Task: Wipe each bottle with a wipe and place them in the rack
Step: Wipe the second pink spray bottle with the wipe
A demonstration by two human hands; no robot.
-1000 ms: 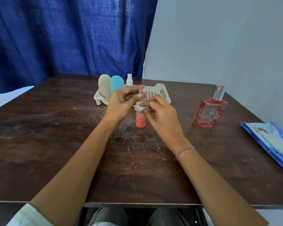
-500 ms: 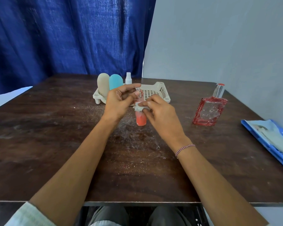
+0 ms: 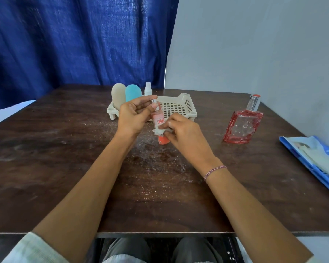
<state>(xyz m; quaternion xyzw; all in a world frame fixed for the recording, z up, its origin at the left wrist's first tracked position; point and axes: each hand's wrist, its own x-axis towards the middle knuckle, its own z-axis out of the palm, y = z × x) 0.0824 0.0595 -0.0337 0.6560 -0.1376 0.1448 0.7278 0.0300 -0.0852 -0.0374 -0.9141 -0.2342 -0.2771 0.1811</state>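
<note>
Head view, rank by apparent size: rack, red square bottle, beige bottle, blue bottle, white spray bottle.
1. rack
2. red square bottle
3. beige bottle and blue bottle: look alike, lower parts hidden by the rack, so tied
4. white spray bottle, only its top showing

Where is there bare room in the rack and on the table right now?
Rack: right part bare, from the white spray bottle to its right wall; left end crowded by beige bottle and teal bottle. Table: bare left of the left hand, and between rack and red perfume bottle.
</note>
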